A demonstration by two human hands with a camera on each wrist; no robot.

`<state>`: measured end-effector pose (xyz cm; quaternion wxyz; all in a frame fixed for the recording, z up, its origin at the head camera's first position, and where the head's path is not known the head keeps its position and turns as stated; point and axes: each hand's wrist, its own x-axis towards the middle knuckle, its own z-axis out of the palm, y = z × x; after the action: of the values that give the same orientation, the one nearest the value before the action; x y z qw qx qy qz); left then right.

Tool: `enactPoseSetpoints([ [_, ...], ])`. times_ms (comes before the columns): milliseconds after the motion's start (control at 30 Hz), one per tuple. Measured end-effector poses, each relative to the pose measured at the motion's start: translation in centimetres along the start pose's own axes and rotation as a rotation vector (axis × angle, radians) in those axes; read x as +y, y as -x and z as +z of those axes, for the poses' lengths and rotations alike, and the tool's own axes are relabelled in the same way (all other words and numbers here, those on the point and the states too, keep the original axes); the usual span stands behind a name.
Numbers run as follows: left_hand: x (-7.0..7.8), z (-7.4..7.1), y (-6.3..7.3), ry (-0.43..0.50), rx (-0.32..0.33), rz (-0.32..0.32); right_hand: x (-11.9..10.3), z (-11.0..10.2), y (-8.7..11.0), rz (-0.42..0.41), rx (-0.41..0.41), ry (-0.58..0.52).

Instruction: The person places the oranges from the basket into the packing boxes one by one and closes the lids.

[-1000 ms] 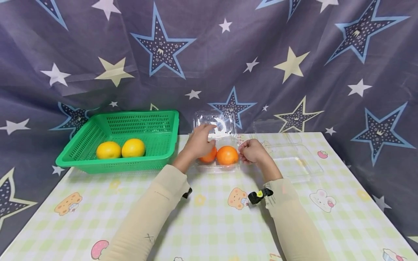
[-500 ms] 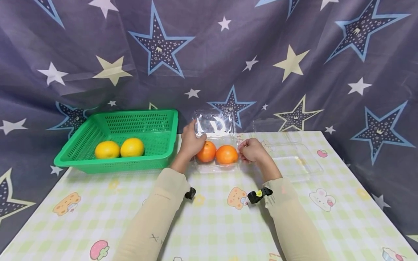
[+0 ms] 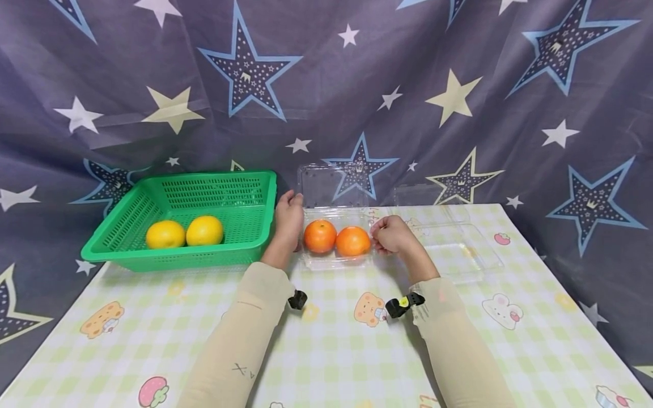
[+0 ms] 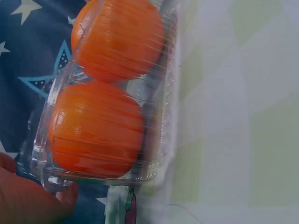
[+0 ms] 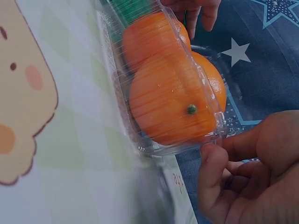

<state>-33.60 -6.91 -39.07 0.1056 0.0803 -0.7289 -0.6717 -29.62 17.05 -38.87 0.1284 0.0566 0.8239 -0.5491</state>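
Two oranges (image 3: 319, 236) sit side by side in a clear plastic clamshell box (image 3: 334, 263), whose lid (image 3: 321, 184) stands raised at the back. Thumb and forefinger of my right hand (image 3: 395, 234) pinch the box's right rim, which the right wrist view shows closely at the corner (image 5: 217, 135). My left hand (image 3: 288, 220) is at the box's left end, between it and the green basket. In the left wrist view, its fingers (image 4: 28, 198) come right up to the rim corner; in the right wrist view they look fairly straight and loose.
Left of the box, a green plastic basket (image 3: 173, 258) holds two yellow fruits (image 3: 204, 230). Another clear plastic box (image 3: 461, 255) lies open on the right. A star-patterned curtain (image 3: 326, 85) hangs behind the table's checked cloth (image 3: 326, 351).
My left hand has drawn back leftward from over the oranges to the box's left side. The lid leans farther back and shows taller. My right hand has kept its place at the rim.
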Motion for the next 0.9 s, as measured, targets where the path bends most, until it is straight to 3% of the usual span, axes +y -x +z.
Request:
enactPoseSetpoints([
  [400, 1.2, 0.8, 0.7, 0.213, 0.129, 0.038, 0.0, 0.1, -0.2, -0.008, -0.003, -0.004],
  [633, 2.2, 1.0, 1.1, 0.334, 0.174, 0.107, 0.0, 0.1, -0.2, -0.013, -0.01, -0.006],
  [733, 2.5, 1.0, 1.4, 0.324, 0.177, 0.122, 0.0, 0.0, -0.1, -0.014, -0.005, -0.007],
  [900, 2.8, 1.0, 2.1, 0.216, 0.202, 0.154, 0.0, 0.0, 0.0, -0.018, -0.007, -0.007],
])
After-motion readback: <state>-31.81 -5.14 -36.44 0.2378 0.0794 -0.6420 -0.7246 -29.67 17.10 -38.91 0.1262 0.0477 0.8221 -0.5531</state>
